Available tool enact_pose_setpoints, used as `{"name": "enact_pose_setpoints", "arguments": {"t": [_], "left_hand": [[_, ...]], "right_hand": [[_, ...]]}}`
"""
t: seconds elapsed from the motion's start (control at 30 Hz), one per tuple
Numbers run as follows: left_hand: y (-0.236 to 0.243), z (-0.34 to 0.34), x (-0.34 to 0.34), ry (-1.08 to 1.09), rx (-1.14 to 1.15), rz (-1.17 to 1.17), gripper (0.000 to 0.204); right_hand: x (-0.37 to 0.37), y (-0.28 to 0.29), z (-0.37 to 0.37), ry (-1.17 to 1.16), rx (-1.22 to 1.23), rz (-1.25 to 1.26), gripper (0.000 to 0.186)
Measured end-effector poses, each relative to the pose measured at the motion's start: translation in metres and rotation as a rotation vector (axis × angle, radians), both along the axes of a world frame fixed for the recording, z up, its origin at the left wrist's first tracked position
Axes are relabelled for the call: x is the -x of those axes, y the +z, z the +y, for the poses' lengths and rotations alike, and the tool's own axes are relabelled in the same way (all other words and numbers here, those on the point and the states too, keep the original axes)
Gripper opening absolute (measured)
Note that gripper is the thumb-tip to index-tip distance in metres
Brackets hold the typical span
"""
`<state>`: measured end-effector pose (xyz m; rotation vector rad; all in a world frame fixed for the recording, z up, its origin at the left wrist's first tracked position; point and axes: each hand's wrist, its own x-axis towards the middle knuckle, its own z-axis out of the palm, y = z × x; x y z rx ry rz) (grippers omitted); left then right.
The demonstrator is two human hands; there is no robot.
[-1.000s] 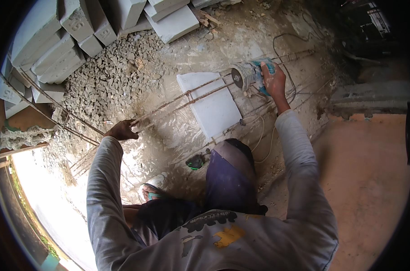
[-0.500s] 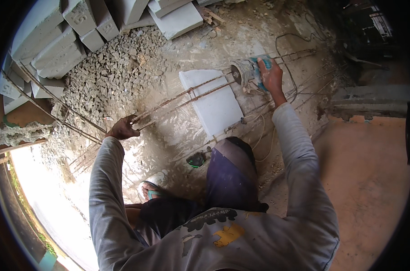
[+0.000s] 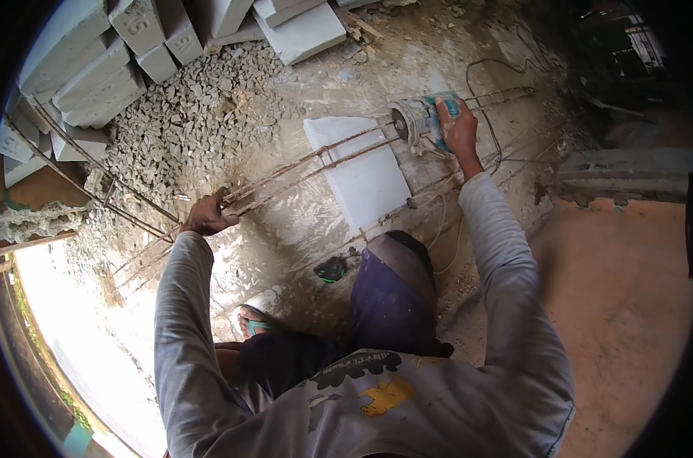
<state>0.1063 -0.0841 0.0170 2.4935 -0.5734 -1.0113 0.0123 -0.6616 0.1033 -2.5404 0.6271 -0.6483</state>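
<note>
My left hand (image 3: 209, 214) is closed around the rusty rebar assembly (image 3: 285, 169), at the near end of two long, roughly parallel bars joined by a short tie. My right hand (image 3: 459, 131) grips a dusty teal angle grinder (image 3: 438, 114); its dark disc faces left and sits at the bars. Whether the disc is cutting or merely touching, I cannot tell. Under the bars lies a white square slab (image 3: 369, 195) on the rough, dusty floor. A small black-and-green object (image 3: 330, 269) lies beside my knee.
Concrete blocks (image 3: 293, 38) are piled along the upper left, beside gravel (image 3: 186, 114). More rebar (image 3: 71, 149) slants over them at left. Cords (image 3: 497, 145) snake around the grinder. A concrete step edge (image 3: 621, 172) borders an orange-pink floor (image 3: 606, 290) at right. My sandalled foot (image 3: 253, 320) is below.
My right hand and the grinder have shifted very slightly toward the top of the view. My left hand has moved a little rightward in the frame, still on the bars.
</note>
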Motion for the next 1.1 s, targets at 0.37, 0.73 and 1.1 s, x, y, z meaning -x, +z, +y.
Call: {"name": "enact_pose_setpoints", "arguments": {"t": [0.37,0.73,1.1], "left_hand": [[-0.009,0.002,0.0,0.0,-0.027,-0.052,0.082],[-0.021,0.006,-0.002,0.006,0.017,-0.098,0.082],[-0.031,0.011,-0.005,0.008,0.005,-0.053,0.092]], "right_hand": [[0.005,-0.006,-0.002,0.038,0.042,-0.049,0.039],[0.013,-0.015,-0.009,0.026,0.091,-0.108,0.036],[0.012,-0.004,0.007,0.013,0.006,-0.113,0.032]]}}
